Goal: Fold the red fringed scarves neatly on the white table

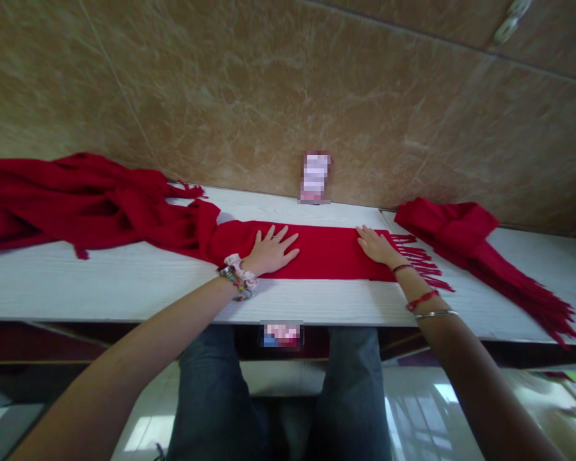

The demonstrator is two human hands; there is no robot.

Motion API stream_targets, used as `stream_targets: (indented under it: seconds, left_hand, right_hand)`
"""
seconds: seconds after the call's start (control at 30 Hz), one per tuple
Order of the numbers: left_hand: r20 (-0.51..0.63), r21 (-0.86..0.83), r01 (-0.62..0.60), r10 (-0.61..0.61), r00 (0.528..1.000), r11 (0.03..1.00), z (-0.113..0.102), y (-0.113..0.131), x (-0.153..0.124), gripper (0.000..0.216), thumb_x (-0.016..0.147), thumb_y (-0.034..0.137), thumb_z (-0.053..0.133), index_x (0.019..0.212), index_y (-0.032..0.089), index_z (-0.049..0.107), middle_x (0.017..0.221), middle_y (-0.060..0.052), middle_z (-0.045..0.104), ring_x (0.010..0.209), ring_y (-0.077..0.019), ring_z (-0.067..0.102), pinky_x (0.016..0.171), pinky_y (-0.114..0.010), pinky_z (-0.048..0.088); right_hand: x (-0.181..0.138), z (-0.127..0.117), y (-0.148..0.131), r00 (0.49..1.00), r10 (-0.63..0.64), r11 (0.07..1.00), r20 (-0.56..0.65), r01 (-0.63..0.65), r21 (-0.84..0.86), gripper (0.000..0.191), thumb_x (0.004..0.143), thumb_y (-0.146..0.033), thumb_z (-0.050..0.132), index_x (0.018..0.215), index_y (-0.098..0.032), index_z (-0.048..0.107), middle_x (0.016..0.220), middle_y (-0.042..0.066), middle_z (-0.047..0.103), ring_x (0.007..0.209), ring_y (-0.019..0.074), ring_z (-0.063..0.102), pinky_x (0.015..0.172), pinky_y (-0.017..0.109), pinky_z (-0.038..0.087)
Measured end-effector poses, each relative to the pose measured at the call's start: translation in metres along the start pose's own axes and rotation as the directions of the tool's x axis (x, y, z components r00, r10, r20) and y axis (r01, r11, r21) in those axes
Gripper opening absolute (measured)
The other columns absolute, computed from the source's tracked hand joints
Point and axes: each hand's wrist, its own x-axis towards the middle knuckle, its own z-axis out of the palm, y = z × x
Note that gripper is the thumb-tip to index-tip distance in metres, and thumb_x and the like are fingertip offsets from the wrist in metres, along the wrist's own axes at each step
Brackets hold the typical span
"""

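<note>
A red fringed scarf [326,251] lies flat along the white table [100,282] in front of me. My left hand [272,251] rests palm down on it with fingers spread; bracelets and a scrunchie sit on that wrist. My right hand [377,246] lies flat on the scarf near its fringed right end, fingers stretched out. The scarf's left part runs into a bunched red pile [77,202] on the table's left side.
A second folded red scarf [465,237] with a fringe lies on the table's right part. A small blurred card [315,177] stands against the brown tiled wall [269,89] behind. My legs in jeans and a glossy floor show below the table edge.
</note>
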Motion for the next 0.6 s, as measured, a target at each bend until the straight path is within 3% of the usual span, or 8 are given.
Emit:
stream_targets:
  seconds: [0.13,0.23,0.37,0.47,0.53,0.6]
  left_hand:
    - [0.010,-0.005,0.006,-0.006,1.000,1.000,-0.001,0.001,0.000,0.057,0.091,0.054,0.022,0.144,0.031,0.026,0.153,-0.004,0.018,0.139,-0.0367,0.013,0.107,-0.062,0.013]
    - [-0.003,-0.007,0.012,-0.012,1.000,1.000,0.000,0.000,-0.001,0.058,0.091,0.054,0.023,0.144,0.030,0.027,0.153,-0.005,0.018,0.139,-0.0366,0.012,0.107,-0.062,0.013]
    - [-0.043,0.005,0.020,-0.020,0.999,1.000,0.001,-0.001,-0.001,0.060,0.090,0.057,0.024,0.143,0.030,0.027,0.153,-0.007,0.017,0.138,-0.0399,0.011,0.105,-0.064,0.012]
    - [0.001,0.006,0.064,-0.064,0.998,0.998,0.000,-0.002,0.000,0.063,0.088,0.061,0.026,0.144,0.031,0.025,0.153,-0.008,0.016,0.137,-0.0436,0.010,0.104,-0.065,0.013]
    - [0.018,0.008,0.070,-0.070,0.997,0.998,-0.001,-0.001,0.001,0.064,0.088,0.061,0.025,0.144,0.032,0.024,0.153,-0.007,0.016,0.137,-0.0435,0.010,0.104,-0.065,0.014]
    - [0.025,0.010,0.069,-0.070,0.997,0.998,-0.002,0.000,0.001,0.063,0.088,0.061,0.024,0.144,0.032,0.024,0.153,-0.007,0.016,0.137,-0.0426,0.010,0.104,-0.065,0.014]
  right_hand:
    - [-0.001,0.001,0.022,0.997,0.072,0.997,-0.036,-0.072,-0.008,0.052,0.093,-0.023,0.022,0.140,-0.005,0.033,0.145,0.021,0.033,0.133,0.0294,0.033,0.105,0.048,0.032]
    - [0.000,-0.002,0.016,0.993,0.087,0.996,-0.078,-0.088,-0.004,0.052,0.093,-0.025,0.024,0.138,-0.001,0.035,0.143,0.026,0.033,0.133,0.0336,0.031,0.102,0.053,0.032]
    - [-0.002,-0.007,-0.023,0.986,-0.081,0.992,-0.148,0.093,0.082,0.053,0.094,-0.029,0.022,0.143,-0.007,0.027,0.149,0.019,0.026,0.137,0.0283,0.023,0.105,0.051,0.030]
    - [-0.006,-0.007,-0.050,0.958,-0.266,0.954,-0.110,0.278,0.113,0.053,0.095,-0.032,0.023,0.143,-0.011,0.029,0.149,0.015,0.027,0.138,0.0252,0.022,0.106,0.050,0.028]
    - [-0.009,-0.005,-0.052,0.948,-0.308,0.945,-0.077,0.314,0.086,0.052,0.094,-0.032,0.024,0.142,-0.013,0.031,0.149,0.014,0.028,0.138,0.0257,0.022,0.106,0.053,0.027]
    - [-0.012,0.000,-0.037,0.961,-0.267,0.960,-0.067,0.272,0.074,0.052,0.094,-0.031,0.023,0.142,-0.015,0.032,0.149,0.013,0.028,0.137,0.0264,0.024,0.105,0.054,0.028]
